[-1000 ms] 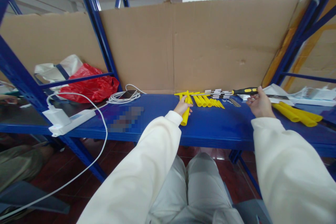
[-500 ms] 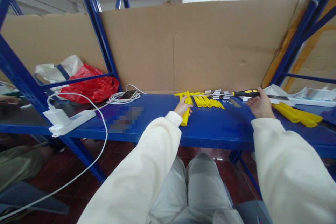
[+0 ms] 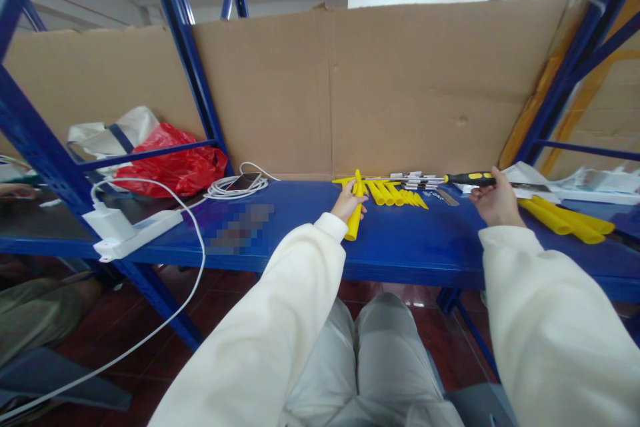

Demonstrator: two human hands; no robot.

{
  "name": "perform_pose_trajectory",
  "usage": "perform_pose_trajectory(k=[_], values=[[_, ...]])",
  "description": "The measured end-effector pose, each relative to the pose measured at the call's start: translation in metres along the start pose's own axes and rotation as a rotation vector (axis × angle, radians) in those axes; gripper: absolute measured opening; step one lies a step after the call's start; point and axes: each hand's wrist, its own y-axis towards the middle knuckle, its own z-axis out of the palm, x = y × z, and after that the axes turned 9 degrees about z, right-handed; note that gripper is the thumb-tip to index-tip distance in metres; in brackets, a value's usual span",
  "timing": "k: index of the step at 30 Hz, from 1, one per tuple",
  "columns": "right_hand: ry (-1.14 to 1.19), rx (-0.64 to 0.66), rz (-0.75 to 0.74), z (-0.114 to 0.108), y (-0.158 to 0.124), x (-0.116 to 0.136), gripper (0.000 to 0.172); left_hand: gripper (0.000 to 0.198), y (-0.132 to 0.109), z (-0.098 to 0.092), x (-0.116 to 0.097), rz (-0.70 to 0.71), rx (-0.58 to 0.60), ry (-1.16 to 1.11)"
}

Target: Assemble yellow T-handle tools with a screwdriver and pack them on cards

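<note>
My left hand (image 3: 347, 202) is wrapped around a yellow plastic tube (image 3: 353, 227), which stands tilted above the blue shelf. Closed on the black and yellow handle of a screwdriver (image 3: 470, 179) is my right hand (image 3: 497, 201). The screwdriver's long thin shaft points left, toward the upper part of the tube; whether its tip touches the tube I cannot tell. Behind and between the hands lies a row of yellow tubes and smaller pointed pieces (image 3: 393, 195). Small metal parts (image 3: 447, 197) lie near the right hand, with white-tagged thin rods (image 3: 420, 180) behind them.
More yellow tubes (image 3: 565, 219) lie at the right, beside white packaging (image 3: 595, 187). To the left are a coiled white cable (image 3: 235, 188), a power strip (image 3: 145, 233) and a red plastic bag (image 3: 175, 160). Cardboard (image 3: 400, 87) walls the back. Another person's hand shows at far left.
</note>
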Motion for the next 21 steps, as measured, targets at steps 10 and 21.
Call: perform_pose_trajectory(k=[10, 21], values=[[-0.039, -0.123, 0.084, 0.015, -0.024, 0.004, 0.030, 0.086, 0.006, -0.001, 0.008, 0.078, -0.031, -0.050], [-0.116, -0.135, 0.043, 0.022, -0.034, 0.001, 0.035, 0.083, 0.011, -0.004, 0.009, 0.093, -0.223, -0.093]])
